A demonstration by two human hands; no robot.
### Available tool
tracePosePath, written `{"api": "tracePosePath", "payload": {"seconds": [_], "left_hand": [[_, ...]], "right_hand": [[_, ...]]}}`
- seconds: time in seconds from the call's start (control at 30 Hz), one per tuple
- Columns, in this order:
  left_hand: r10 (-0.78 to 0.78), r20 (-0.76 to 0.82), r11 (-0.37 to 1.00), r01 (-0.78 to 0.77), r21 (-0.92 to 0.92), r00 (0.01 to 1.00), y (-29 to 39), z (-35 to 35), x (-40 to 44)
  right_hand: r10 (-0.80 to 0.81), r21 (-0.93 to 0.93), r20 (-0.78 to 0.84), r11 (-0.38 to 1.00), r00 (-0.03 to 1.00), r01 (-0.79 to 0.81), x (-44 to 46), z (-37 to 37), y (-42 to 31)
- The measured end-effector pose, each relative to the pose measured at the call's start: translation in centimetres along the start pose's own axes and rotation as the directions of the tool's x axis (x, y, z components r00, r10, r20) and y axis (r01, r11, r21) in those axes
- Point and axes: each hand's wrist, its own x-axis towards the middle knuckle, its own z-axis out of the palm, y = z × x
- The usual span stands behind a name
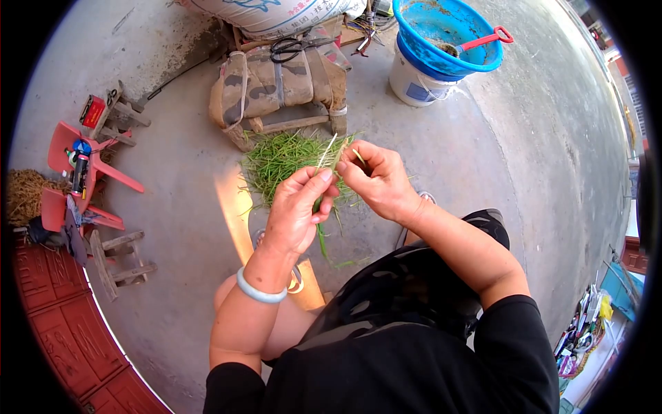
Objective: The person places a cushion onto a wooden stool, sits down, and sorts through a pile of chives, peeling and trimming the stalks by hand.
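Blue basin: red-handled scoop | white bucket: beneath | left hand: green stems

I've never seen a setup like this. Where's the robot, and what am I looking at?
There is no robot here: these are a person's bare hands. The single picture comes from a camera worn on their head, looking down, so the wide view bends at the edges. The left hand holds thin green stalks; the right hand pinches at their upper ends. On the grey floor below lies a loose green pile, beside a low wooden seat padded with camouflage cloth. Farther off, a blue basin sits on a white bucket.
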Motion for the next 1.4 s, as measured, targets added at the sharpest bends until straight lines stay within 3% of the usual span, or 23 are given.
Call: {"api": "tracePosePath", "payload": {"seconds": [0.2,0.33,0.47,0.8,0.83,0.93,1.03,1.1,1.13,1.17,1.2,1.3,1.37,1.4], "left_hand": [[-0.002,-0.006,0.999,0.003,0.037,1.000,0.3,0.2,-0.3],[0.025,-0.033,0.995,-0.022,0.100,0.999,0.0,0.2,-0.4],[0.019,-0.070,0.989,-0.008,0.147,0.997,0.2,0.3,-0.6],[-0.005,-0.085,0.967,0.026,0.252,0.996,-0.1,0.0,0.2],[0.008,-0.095,0.962,0.019,0.274,0.995,0.0,0.2,0.3],[0.063,-0.093,0.958,-0.034,0.284,0.994,-0.5,0.4,0.5],[0.081,-0.088,0.966,-0.057,0.252,0.993,-0.8,0.5,0.9],[0.077,-0.076,0.976,-0.059,0.210,0.994,-0.9,0.6,1.1],[0.071,-0.065,0.982,-0.058,0.178,0.995,-0.9,0.6,1.2],[0.064,-0.056,0.988,-0.055,0.145,0.996,-1.0,0.7,1.3],[0.059,-0.048,0.989,-0.051,0.136,0.997,-1.0,0.9,1.4],[0.034,0.011,0.987,-0.036,0.160,0.999,-1.6,0.8,1.8],[-0.019,0.041,0.998,0.017,0.052,0.999,-1.3,1.1,1.7],[-0.042,0.058,0.999,0.042,-0.003,0.997,-1.1,1.2,1.7]], "right_hand": [[-0.166,-0.211,-0.063,0.966,0.984,0.149,0.2,0.1,0.4],[-0.346,-0.427,-0.097,0.862,0.933,0.275,0.9,-0.2,1.0],[-0.396,-0.550,-0.098,0.786,0.913,0.282,1.7,-1.3,1.2],[-0.261,-0.794,-0.041,0.595,0.964,0.127,2.5,-6.0,2.3],[-0.134,-0.845,-0.004,0.530,0.991,0.069,2.3,-6.6,2.2],[0.044,-0.899,0.058,0.436,0.997,0.033,1.6,-7.7,1.3],[-0.155,-0.879,0.086,0.452,0.984,0.148,1.6,-8.2,3.5],[-0.118,-0.571,0.060,0.811,0.991,0.131,1.8,-7.4,3.8],[-0.092,-0.361,0.059,0.926,0.994,0.107,1.8,-6.6,3.8],[0.101,-0.106,0.045,0.990,0.994,-0.096,1.3,-5.2,2.0],[0.290,0.154,0.081,0.941,0.954,-0.300,0.8,-3.6,0.1],[0.305,0.303,0.056,0.902,0.951,-0.307,0.2,-1.5,0.1],[0.340,0.428,-0.021,0.853,0.940,-0.299,0.3,-0.8,-0.6],[0.262,0.348,-0.059,0.910,0.963,-0.226,0.6,-1.3,-0.4]]}}
